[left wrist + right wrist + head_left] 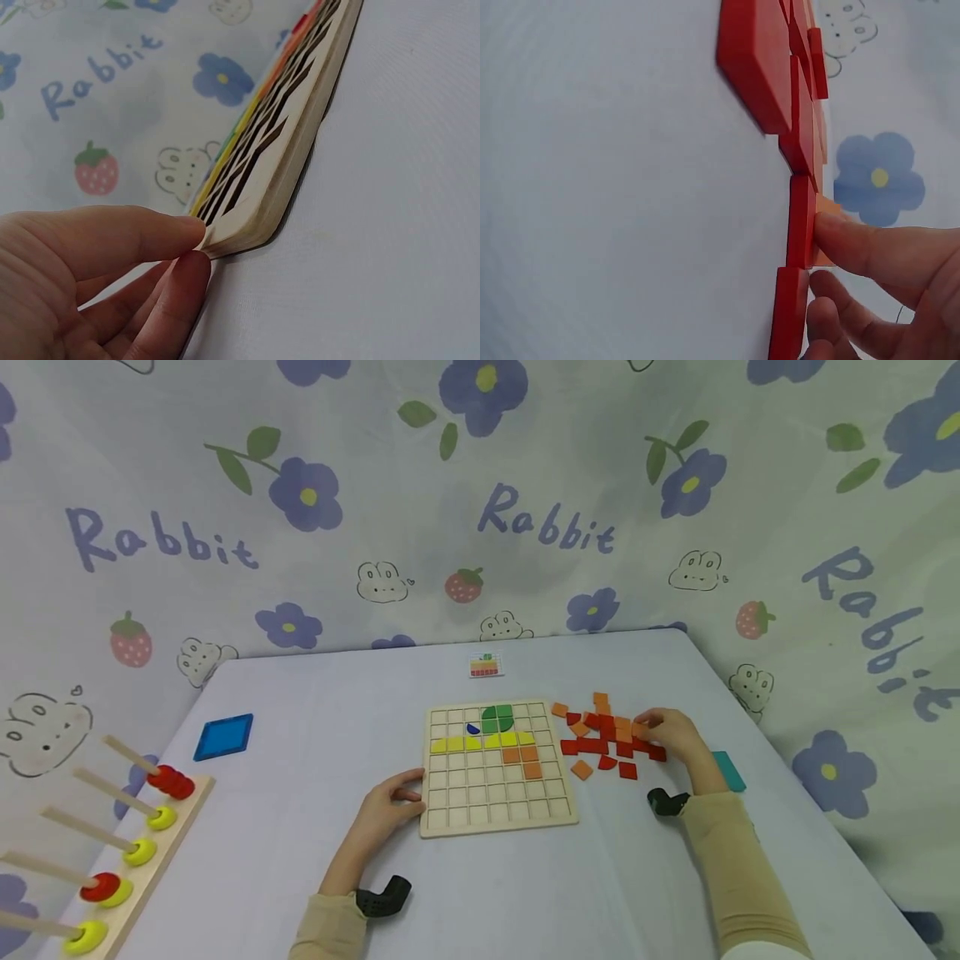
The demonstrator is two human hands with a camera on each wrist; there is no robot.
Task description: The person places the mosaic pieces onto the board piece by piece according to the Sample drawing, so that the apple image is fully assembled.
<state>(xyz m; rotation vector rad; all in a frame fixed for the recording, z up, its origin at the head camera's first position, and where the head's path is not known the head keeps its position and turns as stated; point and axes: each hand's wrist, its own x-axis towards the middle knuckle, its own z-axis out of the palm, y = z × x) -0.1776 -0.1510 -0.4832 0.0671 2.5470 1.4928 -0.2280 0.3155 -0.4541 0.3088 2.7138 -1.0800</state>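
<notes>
A square wooden grid board [480, 793] lies on the table before me. Green tiles [497, 719], a small blue piece [472, 728], a row of yellow tiles [491, 741] and three orange tiles [532, 769] sit in its cells. My left hand [386, 807] pinches the board's left edge between thumb and finger; the left wrist view shows the grip near a rounded corner. To the right, my right hand [672, 737] reaches into a loose pile of red tiles [592, 746] and orange ones. Its thumb and fingers pinch an orange tile [824, 255] beside a red tile [802, 217].
A small pattern card [486, 666] lies beyond the board. At the left stand a peg stand [161, 843] with red and yellow rings and a flat blue tray [223, 737]. A teal piece [729, 771] lies by my right forearm. Patterned cloth hangs behind the table.
</notes>
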